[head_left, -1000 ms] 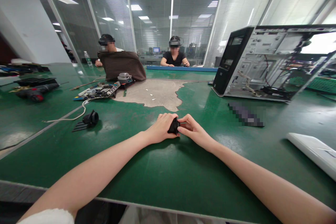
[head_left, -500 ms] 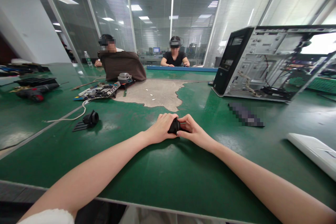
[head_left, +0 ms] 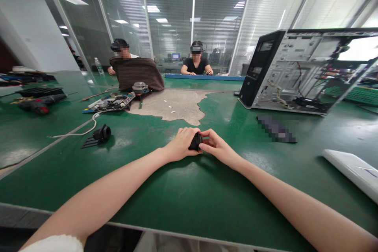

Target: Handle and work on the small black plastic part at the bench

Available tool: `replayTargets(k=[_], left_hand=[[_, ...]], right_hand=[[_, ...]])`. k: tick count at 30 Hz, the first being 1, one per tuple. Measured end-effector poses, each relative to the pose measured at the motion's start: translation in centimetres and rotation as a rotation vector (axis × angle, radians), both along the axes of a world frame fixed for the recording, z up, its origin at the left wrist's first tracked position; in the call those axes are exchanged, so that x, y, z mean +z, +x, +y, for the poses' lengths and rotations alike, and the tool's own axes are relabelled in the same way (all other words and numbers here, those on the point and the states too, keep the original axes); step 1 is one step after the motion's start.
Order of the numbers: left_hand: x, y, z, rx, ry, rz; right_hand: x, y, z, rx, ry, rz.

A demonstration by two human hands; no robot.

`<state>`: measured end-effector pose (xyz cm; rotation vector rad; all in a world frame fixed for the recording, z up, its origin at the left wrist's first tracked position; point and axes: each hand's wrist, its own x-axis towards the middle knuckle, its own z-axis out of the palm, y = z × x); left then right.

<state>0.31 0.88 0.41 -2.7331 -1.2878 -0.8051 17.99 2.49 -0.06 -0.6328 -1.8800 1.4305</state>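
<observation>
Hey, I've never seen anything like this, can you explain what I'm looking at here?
These are pictures from one camera worn on a person's head, looking forward and down. No robot here: the two arms reaching in are that person's own. The left hand grips a small black part, and the fingertips of the right hand touch its right side. On the green table, to the left, lie another black part, a circuit board and a white cable. To the right stands an open computer case, with a white object nearer the camera. Two other people sit across the table.
</observation>
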Motion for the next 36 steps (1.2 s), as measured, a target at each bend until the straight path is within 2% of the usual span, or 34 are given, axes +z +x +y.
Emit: replayTargets(k=[3,14,20,25,32,36], left_hand=[[-0.09,-0.09,0.09,0.0,-0.004,0.004],[-0.06,0.03,0.08,-0.003,0.0,-0.011],[-0.09,-0.05,0.1,0.001,0.004,0.004],[-0.38,0.01,0.24,0.004,0.02,-0.006],[-0.13,0.1,0.12,-0.007,0.002,-0.023],[0.0,0.08,0.05,-0.003,-0.007,-0.026]], right_hand=[[0.12,0.06,-0.24,0.026,0.016,0.038],[0.06,-0.21,-0.15,-0.073,0.005,0.035],[0.02,-0.01,-0.13,0.028,-0.006,0.034],[0.26,-0.08,-0.43,-0.034,0.006,0.034],[-0.28,-0.13,-0.04,-0.075,0.028,0.025],[-0.12,-0.1,0.03,-0.045,0.004,0.012]])
